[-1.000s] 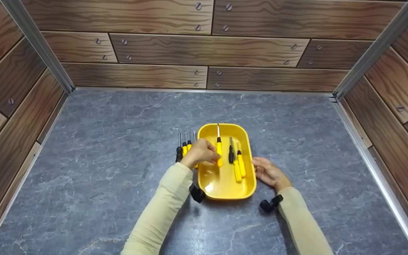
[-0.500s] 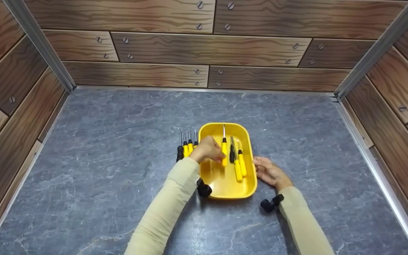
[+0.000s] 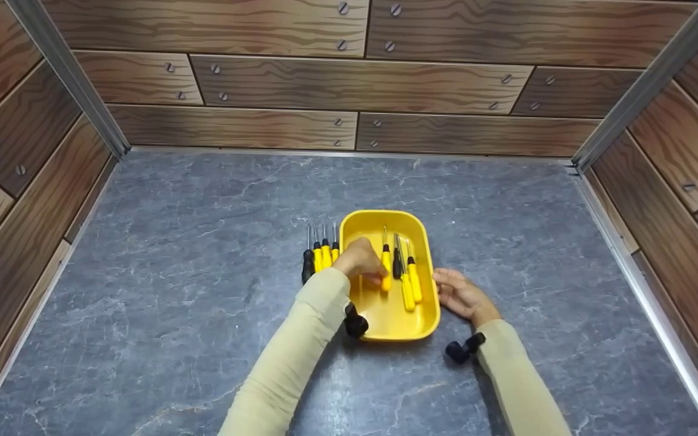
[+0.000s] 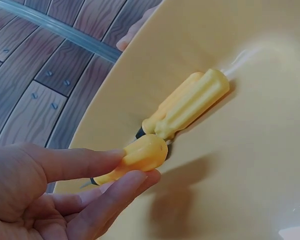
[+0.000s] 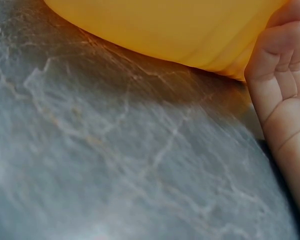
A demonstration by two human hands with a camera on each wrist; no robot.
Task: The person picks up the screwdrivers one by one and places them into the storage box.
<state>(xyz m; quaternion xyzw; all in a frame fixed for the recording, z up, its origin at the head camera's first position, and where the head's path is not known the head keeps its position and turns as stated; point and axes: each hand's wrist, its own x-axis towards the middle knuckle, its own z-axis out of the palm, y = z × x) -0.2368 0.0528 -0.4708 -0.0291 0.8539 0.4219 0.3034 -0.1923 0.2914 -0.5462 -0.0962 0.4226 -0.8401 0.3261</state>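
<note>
The left hand reaches over the left side of a yellow tray, and its grip pinches the yellow handle of a screwdriver between thumb and fingers. This screwdriver is inside the tray, its shaft pointing towards the far end; its handle casts a shadow on the tray floor, and whether its tip touches the tray cannot be told. Just to its right lie a small black screwdriver and a yellow pair, whose handles rest side by side near the tray's right wall. The right hand grips nothing: its fingers, loosely bent, rest against the outside of that wall. Outside the tray, along its left side, a row of screwdrivers lies on the grey marbled table, shafts pointing away from the person; the leftmost has a black handle, the others yellow ones, partly hidden by the left arm. Both arms wear pale sleeves, each with a black camera at the wrist. Wood-patterned walls enclose the table behind and at both sides.
</note>
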